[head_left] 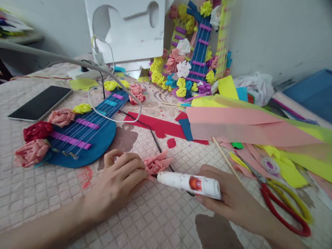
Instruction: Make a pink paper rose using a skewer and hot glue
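My right hand is wrapped round a white hot glue gun, its nozzle pointing left. The tip meets the lower edge of a pink paper flower. On the flower's left side, the curled fingers of my left hand hold it low over the table; the fingertips are partly hidden. Beyond my left hand lies a blue paper guitar with white strings and purple strips. Pink and red paper roses sit along its left edge.
A tablet lies at the left. A white cable arches across the view. Red-and-yellow scissors and pink paper sheets lie at the right. Flower-covered paper guitars lean on the wall near a white foam board.
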The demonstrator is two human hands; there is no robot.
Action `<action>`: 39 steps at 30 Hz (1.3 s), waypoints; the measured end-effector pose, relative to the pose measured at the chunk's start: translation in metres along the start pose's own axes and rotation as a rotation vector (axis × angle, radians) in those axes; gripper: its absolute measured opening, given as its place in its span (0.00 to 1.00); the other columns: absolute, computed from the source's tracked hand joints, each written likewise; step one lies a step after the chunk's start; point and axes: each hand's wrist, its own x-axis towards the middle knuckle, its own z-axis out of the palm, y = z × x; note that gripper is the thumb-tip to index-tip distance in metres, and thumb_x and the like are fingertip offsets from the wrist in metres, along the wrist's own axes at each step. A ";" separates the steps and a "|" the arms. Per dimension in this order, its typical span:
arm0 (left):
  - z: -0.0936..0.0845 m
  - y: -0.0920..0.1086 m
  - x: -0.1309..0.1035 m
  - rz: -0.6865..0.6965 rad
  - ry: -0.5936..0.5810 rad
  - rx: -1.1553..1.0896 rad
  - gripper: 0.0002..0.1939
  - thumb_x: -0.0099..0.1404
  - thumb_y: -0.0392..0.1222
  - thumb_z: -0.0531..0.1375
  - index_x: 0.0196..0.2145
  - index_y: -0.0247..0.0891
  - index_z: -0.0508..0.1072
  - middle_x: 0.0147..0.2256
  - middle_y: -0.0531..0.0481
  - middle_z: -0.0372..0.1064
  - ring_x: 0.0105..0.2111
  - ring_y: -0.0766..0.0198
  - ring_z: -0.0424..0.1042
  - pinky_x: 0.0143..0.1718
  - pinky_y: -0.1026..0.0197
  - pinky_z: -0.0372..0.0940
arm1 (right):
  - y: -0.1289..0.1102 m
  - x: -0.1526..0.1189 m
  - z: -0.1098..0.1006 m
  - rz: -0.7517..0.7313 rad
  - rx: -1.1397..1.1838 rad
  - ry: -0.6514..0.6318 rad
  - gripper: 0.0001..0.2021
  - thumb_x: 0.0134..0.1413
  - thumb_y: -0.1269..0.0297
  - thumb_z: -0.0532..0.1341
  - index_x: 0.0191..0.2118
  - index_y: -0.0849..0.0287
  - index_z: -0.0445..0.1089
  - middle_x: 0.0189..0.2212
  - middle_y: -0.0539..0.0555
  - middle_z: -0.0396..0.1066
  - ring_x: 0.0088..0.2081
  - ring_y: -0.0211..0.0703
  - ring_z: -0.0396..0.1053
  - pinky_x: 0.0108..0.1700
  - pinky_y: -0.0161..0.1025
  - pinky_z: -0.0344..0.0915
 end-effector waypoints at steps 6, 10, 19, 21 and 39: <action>-0.002 0.001 0.001 -0.012 -0.006 -0.012 0.08 0.69 0.37 0.53 0.36 0.42 0.71 0.35 0.54 0.72 0.40 0.61 0.67 0.45 0.52 0.48 | 0.001 0.002 0.002 -0.007 -0.068 0.005 0.04 0.54 0.68 0.59 0.33 0.55 0.61 0.28 0.46 0.60 0.28 0.35 0.59 0.28 0.33 0.52; -0.001 0.000 -0.001 -0.007 -0.017 0.003 0.07 0.68 0.36 0.54 0.36 0.43 0.71 0.35 0.54 0.72 0.40 0.61 0.67 0.46 0.52 0.48 | 0.002 0.002 0.003 -0.015 -0.096 0.011 0.04 0.54 0.70 0.58 0.33 0.55 0.61 0.28 0.47 0.61 0.28 0.36 0.60 0.29 0.34 0.52; -0.002 0.001 0.000 0.005 -0.010 -0.007 0.06 0.68 0.35 0.55 0.36 0.42 0.71 0.36 0.53 0.72 0.40 0.60 0.67 0.46 0.52 0.48 | 0.002 0.006 0.003 -0.023 -0.154 0.029 0.04 0.56 0.66 0.58 0.32 0.55 0.61 0.28 0.47 0.62 0.27 0.35 0.61 0.27 0.33 0.52; -0.002 0.001 0.001 0.007 -0.011 -0.014 0.06 0.67 0.35 0.55 0.36 0.42 0.71 0.35 0.53 0.72 0.40 0.60 0.67 0.46 0.52 0.48 | 0.002 0.006 0.003 -0.028 -0.168 0.029 0.04 0.56 0.66 0.57 0.32 0.56 0.61 0.27 0.47 0.61 0.26 0.35 0.61 0.27 0.33 0.52; -0.001 0.002 0.001 -0.059 -0.013 -0.059 0.06 0.67 0.37 0.55 0.35 0.44 0.71 0.34 0.55 0.72 0.40 0.62 0.67 0.46 0.53 0.47 | 0.002 0.002 -0.002 -0.047 -0.068 -0.042 0.03 0.54 0.70 0.58 0.33 0.55 0.64 0.29 0.47 0.63 0.30 0.36 0.63 0.29 0.33 0.56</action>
